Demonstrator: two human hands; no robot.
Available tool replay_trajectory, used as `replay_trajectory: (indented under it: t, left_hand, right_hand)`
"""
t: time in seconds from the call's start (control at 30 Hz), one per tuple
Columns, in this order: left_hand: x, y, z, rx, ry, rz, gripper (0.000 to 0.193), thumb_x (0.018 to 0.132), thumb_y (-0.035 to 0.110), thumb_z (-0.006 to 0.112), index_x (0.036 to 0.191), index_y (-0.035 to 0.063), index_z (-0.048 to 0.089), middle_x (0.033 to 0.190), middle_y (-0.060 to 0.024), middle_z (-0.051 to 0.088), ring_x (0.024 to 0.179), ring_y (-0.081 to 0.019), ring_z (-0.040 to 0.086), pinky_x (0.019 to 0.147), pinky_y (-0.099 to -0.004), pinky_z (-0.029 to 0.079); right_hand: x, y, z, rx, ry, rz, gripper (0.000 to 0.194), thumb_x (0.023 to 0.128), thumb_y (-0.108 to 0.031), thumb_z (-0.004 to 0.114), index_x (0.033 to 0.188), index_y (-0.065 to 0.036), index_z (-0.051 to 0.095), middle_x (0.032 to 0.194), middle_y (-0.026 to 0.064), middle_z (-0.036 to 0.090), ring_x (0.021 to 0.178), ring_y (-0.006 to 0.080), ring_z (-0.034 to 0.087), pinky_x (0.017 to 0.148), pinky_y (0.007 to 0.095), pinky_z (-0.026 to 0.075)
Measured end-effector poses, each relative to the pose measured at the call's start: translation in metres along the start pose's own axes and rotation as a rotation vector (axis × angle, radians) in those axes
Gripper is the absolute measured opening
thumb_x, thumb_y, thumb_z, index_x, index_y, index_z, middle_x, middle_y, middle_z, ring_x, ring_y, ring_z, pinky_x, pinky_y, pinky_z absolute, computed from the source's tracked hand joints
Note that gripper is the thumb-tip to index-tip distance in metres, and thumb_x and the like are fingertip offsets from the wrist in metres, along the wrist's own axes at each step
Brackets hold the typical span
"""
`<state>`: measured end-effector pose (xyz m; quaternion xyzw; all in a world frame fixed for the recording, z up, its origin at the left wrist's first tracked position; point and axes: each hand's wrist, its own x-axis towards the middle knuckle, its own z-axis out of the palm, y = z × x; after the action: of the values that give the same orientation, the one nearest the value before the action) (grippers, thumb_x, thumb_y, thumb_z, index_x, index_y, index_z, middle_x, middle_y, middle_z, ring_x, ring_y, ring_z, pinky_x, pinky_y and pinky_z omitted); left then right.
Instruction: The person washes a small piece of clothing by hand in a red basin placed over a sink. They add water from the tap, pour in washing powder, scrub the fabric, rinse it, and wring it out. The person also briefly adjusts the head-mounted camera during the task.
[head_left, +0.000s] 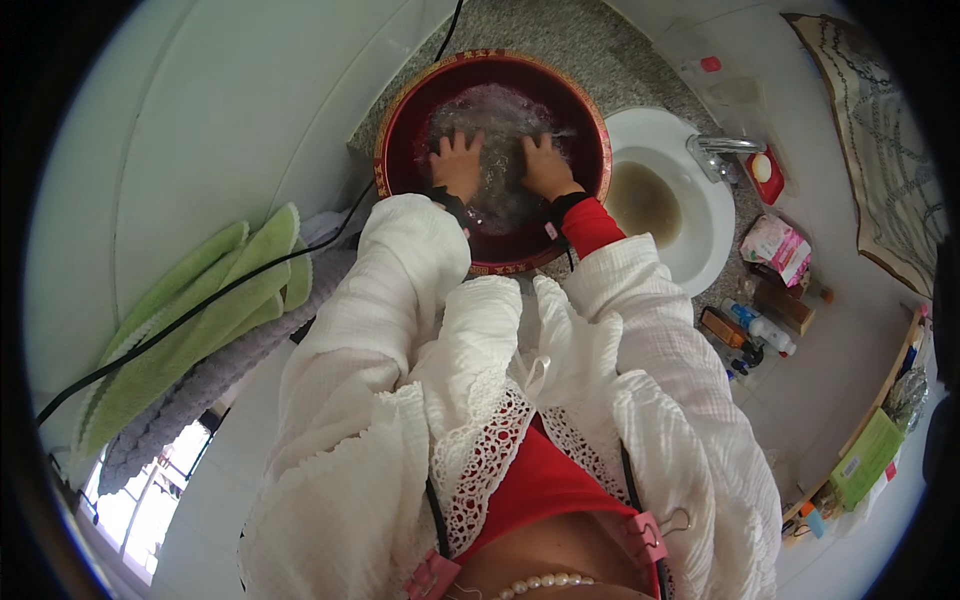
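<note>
Both my hands are inside a dark red basin (491, 268) with a gold-patterned rim, which stands on a speckled stone counter. My left hand (457, 166) is spread, fingers apart, over dark wet cloth (499, 169) under foamy water. On the other side my right hand (549, 166) lies with its fingers spread too, near the cloth's right edge. Neither hand grips anything that I can see. The cloth's outline is blurred by the water. Dark bands circle both wrists, and a red inner cuff shows at the right one.
Beside the basin, a white washbasin (705, 255) holds cloudy water below a chrome faucet (724, 146). A soap bar (761, 168) sits in a red dish. Bottles (757, 326) and a pink pack (776, 247) crowd the counter. Green towels (202, 315) and a black cable (225, 298) are at left.
</note>
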<state>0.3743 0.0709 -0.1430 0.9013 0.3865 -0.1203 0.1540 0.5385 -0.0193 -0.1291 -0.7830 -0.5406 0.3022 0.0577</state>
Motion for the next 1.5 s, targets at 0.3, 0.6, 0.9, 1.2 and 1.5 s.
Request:
replay_trajectory:
  t: [0.3,0.6,0.9,1.2,1.5]
  left_hand:
    - [0.009,-0.01,-0.005,-0.397,0.006,-0.101,0.059,0.082,0.016,0.07,0.136,0.0136,0.047,0.132,-0.0175,0.046,0.11,-0.0406,0.054,0.092,-0.0475,0.048]
    - [-0.019,0.048,-0.042,-1.154,0.091,0.098,0.028,0.098,0.027,0.047,0.106,0.0037,0.06,0.094,-0.02,0.067,0.088,-0.0364,0.065,0.077,-0.0413,0.049]
    - [-0.04,0.066,-0.075,-0.618,0.262,0.193,0.031,0.097,0.032,0.049,0.096,0.0055,0.063,0.089,-0.0198,0.066,0.082,-0.0408,0.063,0.07,-0.0475,0.051]
    - [0.006,0.017,-0.062,-0.311,0.399,0.181,0.036,0.098,0.036,0.046,0.084,0.0089,0.065,0.075,-0.0134,0.066,0.068,-0.0382,0.064,0.058,-0.0485,0.051]
    - [-0.019,-0.056,-0.065,-0.049,0.085,0.37,0.016,0.092,0.014,0.054,0.103,0.011,0.065,0.125,-0.0061,0.054,0.122,-0.0276,0.044,0.1,-0.0427,0.034]
  right_hand:
    - [-0.011,-0.013,-0.002,0.659,-0.12,0.332,0.07,0.083,-0.027,0.069,0.143,-0.013,0.035,0.147,0.0203,0.027,0.12,0.0461,0.049,0.097,0.0509,0.047]
    - [-0.028,-0.037,-0.011,2.177,-0.306,0.366,0.069,0.094,-0.066,0.035,0.128,-0.008,0.051,0.129,0.0133,0.056,0.119,0.0296,0.054,0.097,0.0497,0.046]
    - [-0.029,-0.033,0.013,2.153,-0.162,0.392,0.049,0.098,-0.05,0.043,0.11,-0.004,0.058,0.105,0.0136,0.065,0.092,0.0284,0.065,0.079,0.0442,0.055]
    - [-0.038,-0.056,-0.023,1.884,-0.208,0.361,0.025,0.101,-0.026,0.048,0.112,-0.006,0.058,0.11,0.0048,0.063,0.104,0.0193,0.059,0.086,0.0366,0.048]
    - [-0.035,-0.001,-0.029,0.685,0.109,0.186,0.038,0.084,-0.007,0.064,0.122,-0.004,0.061,0.125,0.0164,0.055,0.113,0.0274,0.054,0.098,0.0369,0.043]
